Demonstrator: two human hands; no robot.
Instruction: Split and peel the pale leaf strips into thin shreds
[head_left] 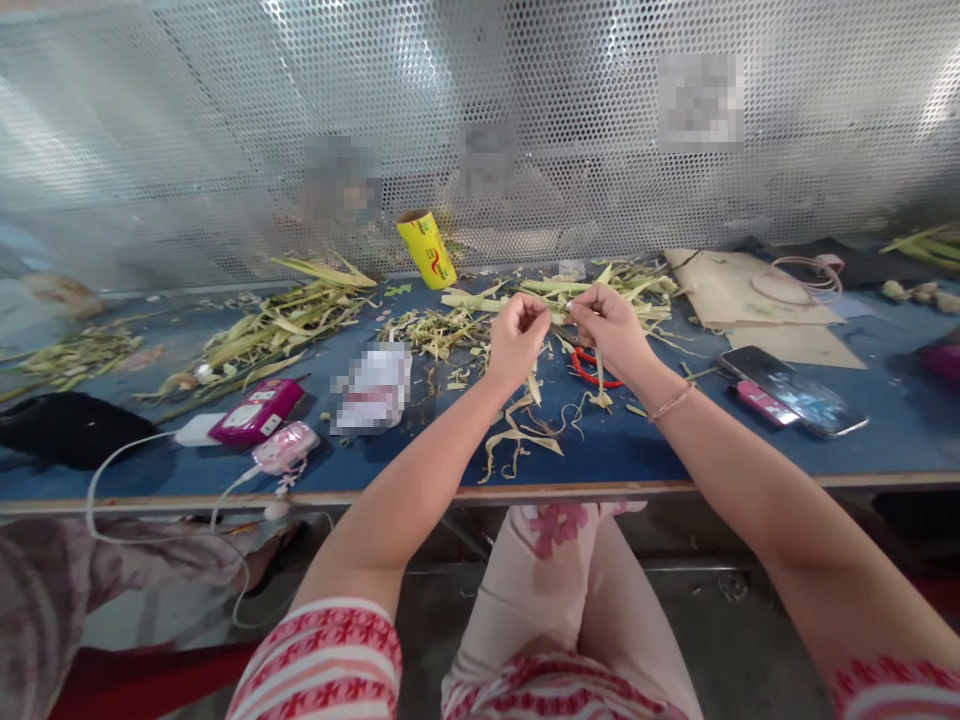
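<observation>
My left hand (517,338) and my right hand (611,328) are raised close together over the blue table (645,455). Both pinch a thin pale leaf strip (559,311) stretched between their fingertips. Curled dry strips (525,430) hang and lie just below my hands. Red-handled scissors (589,367) lie on the table under my right hand, partly hidden by it.
Piles of green and yellow leaves (262,335) lie at left and behind my hands. A yellow roll (426,248) leans on the perforated metal wall. Pink devices with white cables (259,412) sit front left, two phones (787,392) and cardboard sheets (742,290) right. Another person's sleeve (67,590) shows bottom left.
</observation>
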